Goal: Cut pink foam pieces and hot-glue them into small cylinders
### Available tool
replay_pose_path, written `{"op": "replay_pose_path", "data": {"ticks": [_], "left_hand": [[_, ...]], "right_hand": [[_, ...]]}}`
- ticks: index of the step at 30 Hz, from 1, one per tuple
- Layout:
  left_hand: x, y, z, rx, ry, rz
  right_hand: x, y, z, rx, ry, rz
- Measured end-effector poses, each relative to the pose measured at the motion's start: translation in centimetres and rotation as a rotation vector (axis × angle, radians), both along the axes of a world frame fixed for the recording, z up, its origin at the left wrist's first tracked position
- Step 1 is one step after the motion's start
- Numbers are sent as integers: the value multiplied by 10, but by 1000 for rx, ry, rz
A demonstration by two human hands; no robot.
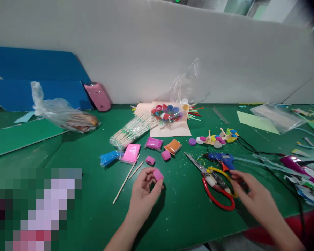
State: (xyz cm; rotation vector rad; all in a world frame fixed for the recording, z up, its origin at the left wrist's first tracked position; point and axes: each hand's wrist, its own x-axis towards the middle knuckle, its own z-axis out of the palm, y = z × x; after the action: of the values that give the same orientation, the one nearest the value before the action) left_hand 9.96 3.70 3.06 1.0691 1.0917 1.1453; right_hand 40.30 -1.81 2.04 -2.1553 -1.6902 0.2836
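My left hand [147, 188] pinches a small pink block [158, 174], which looks like modelling clay, between thumb and fingers above the table. Two similar pink pieces [150, 160] lie just beyond it. At the right, my right hand [249, 190] has its fingertips closed at the handle end of a blue hot glue gun [221, 158]. The glue gun rests on the table, nozzle to the left. Beside that hand lie red-handled scissors [211, 188] and a yellow-handled tool [226, 174], overlapping. Two wooden sticks [127, 179] lie left of my left hand.
Packets in blue [110, 158], pink [131, 153], magenta [154, 143] and orange [173, 146] lie ahead. Behind are bagged sticks [133, 130], a bag of bottle caps [167, 113] and a pink bottle [98, 97]. Black cables [273, 174] cross the right side.
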Motion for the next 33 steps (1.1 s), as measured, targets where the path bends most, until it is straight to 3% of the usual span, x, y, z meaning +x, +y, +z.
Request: {"op": "replay_pose_path", "data": {"ticks": [2,4,8,13,16,19,26,29,33], "left_hand": [[0,0,-1,-9,-34,-20],[-1,0,-1,-26,-67,-34],[-2,-3,-1,-74,-118,-31],[-3,-5,-2,-120,-162,7],[-4,-4,-4,-153,-195,16],[-6,-2,-6,-199,-239,-3],[-12,2,-8,-317,-439,-4],[-15,4,-8,-317,-492,-13],[-19,6,-8,-300,-527,-50]], "right_hand": [[-16,1,0,-74,1,160],[-25,1,-3,-122,-70,228],[-31,5,-9,-163,-187,187],[-27,10,-6,-225,-182,90],[-23,8,-1,-232,-45,88],[-28,3,7,-137,139,153],[-77,-4,32,-225,447,332],[-93,-9,34,-275,545,384],[-100,-15,27,-352,679,349]]}}
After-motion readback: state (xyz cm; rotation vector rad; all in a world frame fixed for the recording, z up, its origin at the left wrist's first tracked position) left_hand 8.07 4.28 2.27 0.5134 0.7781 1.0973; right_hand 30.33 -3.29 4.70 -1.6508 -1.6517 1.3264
